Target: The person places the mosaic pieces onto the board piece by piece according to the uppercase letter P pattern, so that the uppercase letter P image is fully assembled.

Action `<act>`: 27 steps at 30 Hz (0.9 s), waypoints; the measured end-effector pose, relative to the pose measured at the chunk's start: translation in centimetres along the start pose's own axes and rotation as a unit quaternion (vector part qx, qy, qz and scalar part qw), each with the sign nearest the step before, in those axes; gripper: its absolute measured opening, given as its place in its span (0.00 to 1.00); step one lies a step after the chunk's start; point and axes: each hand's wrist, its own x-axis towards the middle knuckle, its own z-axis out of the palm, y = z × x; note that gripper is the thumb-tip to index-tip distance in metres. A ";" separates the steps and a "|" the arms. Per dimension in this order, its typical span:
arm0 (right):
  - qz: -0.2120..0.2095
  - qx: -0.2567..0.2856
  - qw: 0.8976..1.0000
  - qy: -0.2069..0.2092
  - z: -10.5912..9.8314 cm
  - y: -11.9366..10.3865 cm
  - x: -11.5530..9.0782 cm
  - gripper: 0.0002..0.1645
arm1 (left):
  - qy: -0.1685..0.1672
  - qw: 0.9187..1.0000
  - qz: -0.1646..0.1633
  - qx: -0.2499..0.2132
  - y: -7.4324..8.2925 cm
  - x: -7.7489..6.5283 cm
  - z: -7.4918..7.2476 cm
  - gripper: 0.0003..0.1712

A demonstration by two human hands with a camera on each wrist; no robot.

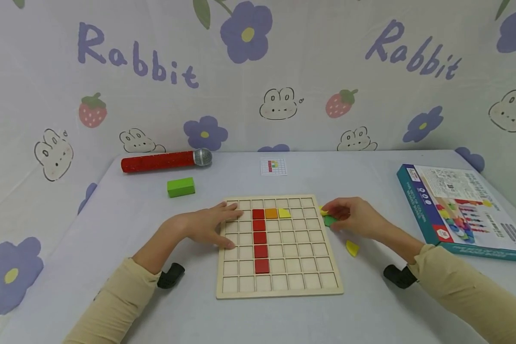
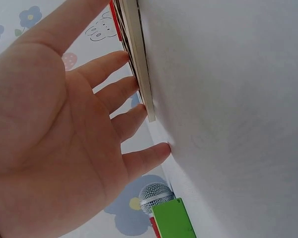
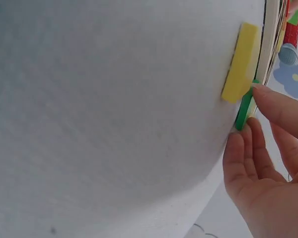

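Note:
A wooden grid board (image 1: 279, 284) lies in the middle of the table. A column of several red square tiles (image 1: 261, 238) sits in its cells, with an orange tile (image 1: 271, 213) and a yellow tile (image 1: 284, 213) in the same row as the top red one. Spread over the board's left edge, my left hand (image 1: 206, 224) rests with fingers extended. Beside the board's right edge, my right hand (image 1: 357, 220) pinches a green tile (image 3: 244, 106) between thumb and fingers. A yellow piece (image 1: 324, 210) shows by its fingertips, and another yellow piece (image 1: 352, 248) lies nearer me.
A small pattern card (image 1: 273, 166) lies behind the board. At the back left are a red microphone (image 1: 163, 161) and a green block (image 1: 181, 187). A flat teal-edged box (image 1: 468, 210) stands on the right. Black wrist devices (image 1: 170, 275) show under both forearms.

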 end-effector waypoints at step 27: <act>0.052 -0.028 0.998 -0.003 -1.4 -0.5 -0.9 0.15 | 0.000 1.000 0.000 0.009 0.0 0.0 0.0 0.48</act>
